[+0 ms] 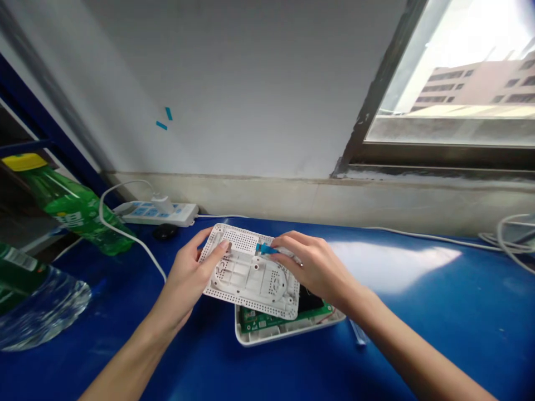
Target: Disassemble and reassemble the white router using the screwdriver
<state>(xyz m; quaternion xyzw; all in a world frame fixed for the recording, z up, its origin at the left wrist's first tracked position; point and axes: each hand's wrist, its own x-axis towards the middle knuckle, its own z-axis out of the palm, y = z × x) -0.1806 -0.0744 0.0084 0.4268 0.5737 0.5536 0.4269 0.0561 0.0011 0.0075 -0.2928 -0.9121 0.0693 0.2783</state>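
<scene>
My left hand (pixel 190 275) grips the left side of a white perforated plastic cover (pixel 246 284), thumb on its ribbed inner face. The cover is held tilted above a white housing (pixel 267 336) and hides part of it. Inside that housing a green circuit board (pixel 267 323) and a black part (pixel 309 301) show. At the cover's upper edge, the closed fingers of my right hand (pixel 307 262) pinch a short blue strip (pixel 266 249) that looks like tape. The strip's far end lies against the cover.
A power strip (pixel 184 214) with a white plug stands by the wall, next to a black mouse-like object (pixel 165 231). A green bottle (pixel 83 211) and a clear bottle (pixel 45 301) are at left. A white cable (pixel 137 240) runs toward my left hand. A clear plastic piece (pixel 358 334) lies under my right forearm.
</scene>
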